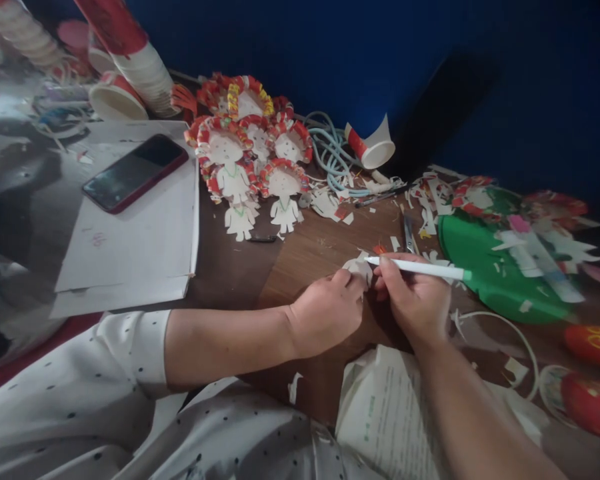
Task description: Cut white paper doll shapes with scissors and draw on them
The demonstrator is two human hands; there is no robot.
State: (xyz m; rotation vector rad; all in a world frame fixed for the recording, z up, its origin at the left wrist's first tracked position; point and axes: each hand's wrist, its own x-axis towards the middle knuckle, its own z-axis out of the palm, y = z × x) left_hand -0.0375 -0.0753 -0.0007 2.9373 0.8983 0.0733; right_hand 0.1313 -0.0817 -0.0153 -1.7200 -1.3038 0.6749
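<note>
My left hand (330, 308) pinches a small white paper cutout (359, 267) just above the brown table. In my right hand (414, 293) is a white marker pen (425, 267) with a green end, its tip at the cutout's upper edge. Fingers of the left hand cover the lower part of the cutout. Beyond my hands stands a cluster of white paper dolls (284, 193) with curled red paper around their heads. A pair of scissors (409, 233) lies just past my right hand, among paper scraps.
At left, a phone (135, 172) rests on a white board (125, 267). Behind are coiled pale blue cord (330, 153), a cut paper cup (377, 147) and stacked cups (147, 77). A green disc (490, 280) bearing cutouts lies right; printed paper (380, 413) sits in front.
</note>
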